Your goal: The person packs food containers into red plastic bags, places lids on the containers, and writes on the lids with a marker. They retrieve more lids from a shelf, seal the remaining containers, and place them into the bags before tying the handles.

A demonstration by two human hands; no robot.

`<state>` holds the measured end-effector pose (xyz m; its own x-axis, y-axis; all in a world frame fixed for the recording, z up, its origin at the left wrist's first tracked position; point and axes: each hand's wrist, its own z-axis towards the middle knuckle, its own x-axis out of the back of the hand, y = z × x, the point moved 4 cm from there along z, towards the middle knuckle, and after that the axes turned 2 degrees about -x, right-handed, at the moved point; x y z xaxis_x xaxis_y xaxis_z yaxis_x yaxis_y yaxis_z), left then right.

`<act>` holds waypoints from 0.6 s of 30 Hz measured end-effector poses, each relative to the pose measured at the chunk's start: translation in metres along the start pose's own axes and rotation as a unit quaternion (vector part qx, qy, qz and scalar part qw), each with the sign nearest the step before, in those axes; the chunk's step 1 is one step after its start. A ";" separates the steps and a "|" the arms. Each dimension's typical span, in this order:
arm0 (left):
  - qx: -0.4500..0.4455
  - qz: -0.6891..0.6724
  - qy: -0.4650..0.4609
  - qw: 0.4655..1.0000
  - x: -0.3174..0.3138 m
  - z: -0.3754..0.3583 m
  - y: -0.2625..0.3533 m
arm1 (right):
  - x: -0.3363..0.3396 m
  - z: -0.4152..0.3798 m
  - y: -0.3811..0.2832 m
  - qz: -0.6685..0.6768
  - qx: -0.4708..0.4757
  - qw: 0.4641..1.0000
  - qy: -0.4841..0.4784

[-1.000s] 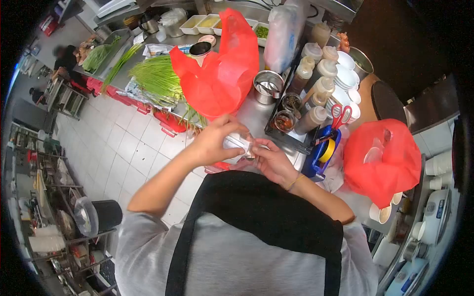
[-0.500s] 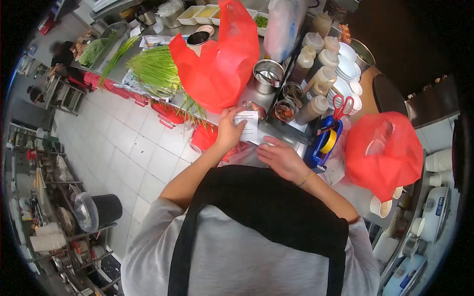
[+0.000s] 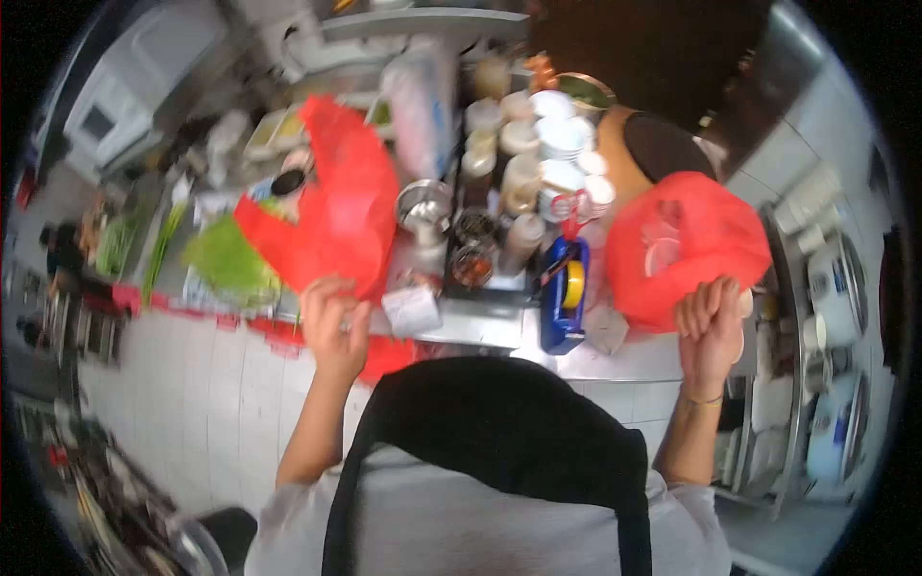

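Note:
My left hand is raised at the lower edge of a red bag with upright handles. Its fingers are loosely bent and apart, with nothing visible in them. A white paper slip with printed lines lies just right of this hand, touched by neither hand. My right hand is at the lower right side of a second, rounded red bag. Its fingers are curled together; whether they pinch anything is hidden. Between the bags stands a blue tape dispenser with yellow tape, below red scissors.
Sauce bottles, a metal pot and stacked white bowls crowd the counter. Green stalks lie at left. A shelf rack stands at right. A person is at far left.
My hands have moved apart, the left leaving the slip and the right moving over to the right-hand bag. The slip now lies free. The view has shifted and blurred.

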<state>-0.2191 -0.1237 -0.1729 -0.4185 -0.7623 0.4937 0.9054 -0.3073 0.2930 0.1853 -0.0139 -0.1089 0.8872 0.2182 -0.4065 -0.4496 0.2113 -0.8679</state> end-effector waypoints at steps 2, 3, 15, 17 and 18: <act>0.043 -0.063 0.027 0.997 0.002 0.009 -0.008 | -0.001 0.006 -0.053 -0.101 0.092 0.988 0.068; 0.091 -0.079 0.037 0.992 0.003 0.008 -0.012 | 0.002 0.007 -0.081 -0.159 0.126 0.971 0.126; 0.123 -0.130 0.161 0.971 0.046 0.039 -0.064 | 0.068 -0.022 -0.278 -0.504 0.300 0.787 0.190; 0.120 -0.080 0.172 0.975 0.051 0.042 -0.064 | 0.046 -0.017 -0.290 -0.617 0.308 0.692 0.214; 0.081 -0.042 0.186 0.978 0.050 0.045 -0.061 | 0.043 -0.007 -0.298 -0.606 0.353 0.689 0.184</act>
<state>-0.2986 -0.1172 -0.1295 -0.4087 -0.9020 0.1390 0.8334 -0.3067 0.4597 0.3581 -0.0746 0.1303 0.5624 -0.7549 0.3373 0.8216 0.4642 -0.3309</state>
